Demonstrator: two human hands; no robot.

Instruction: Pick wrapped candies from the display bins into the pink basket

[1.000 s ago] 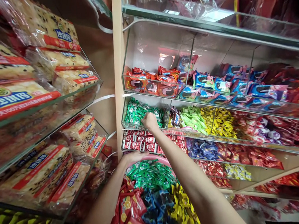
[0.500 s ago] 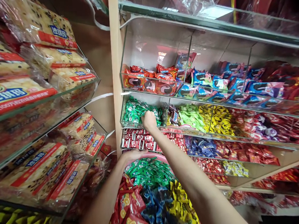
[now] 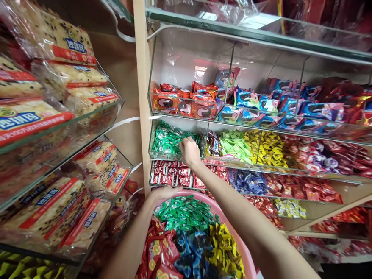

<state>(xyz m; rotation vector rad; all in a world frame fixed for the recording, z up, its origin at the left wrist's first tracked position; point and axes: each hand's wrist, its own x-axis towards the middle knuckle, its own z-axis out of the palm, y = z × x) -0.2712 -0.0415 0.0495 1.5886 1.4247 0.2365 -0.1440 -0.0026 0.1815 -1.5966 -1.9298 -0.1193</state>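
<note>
My right hand (image 3: pixel 190 151) is closed at the right part of the green-candy compartment (image 3: pixel 166 137), above its front edge; what its curled fingers hold, if anything, is hidden. My left hand (image 3: pixel 164 193) grips the far left rim of a pink basin (image 3: pixel 245 254). Inside the basin lie green candies (image 3: pixel 186 214) at the far side, red packets with orange pictures (image 3: pixel 162 260) at the left, dark blue packets (image 3: pixel 196 258) in the middle and yellow ones (image 3: pixel 225 251) at the right.
Glass shelves of wrapped snacks (image 3: pixel 50 200) stand close on the left. A wooden upright (image 3: pixel 143 91) divides them from the candy shelves. Glass shelf edges (image 3: pixel 268 129) run above and right of my right hand, and red-and-white packets (image 3: pixel 171 173) lie below it.
My right hand has shifted slightly right within the green-candy compartment. More of the basin's right rim shows. My left hand keeps its place on the rim.
</note>
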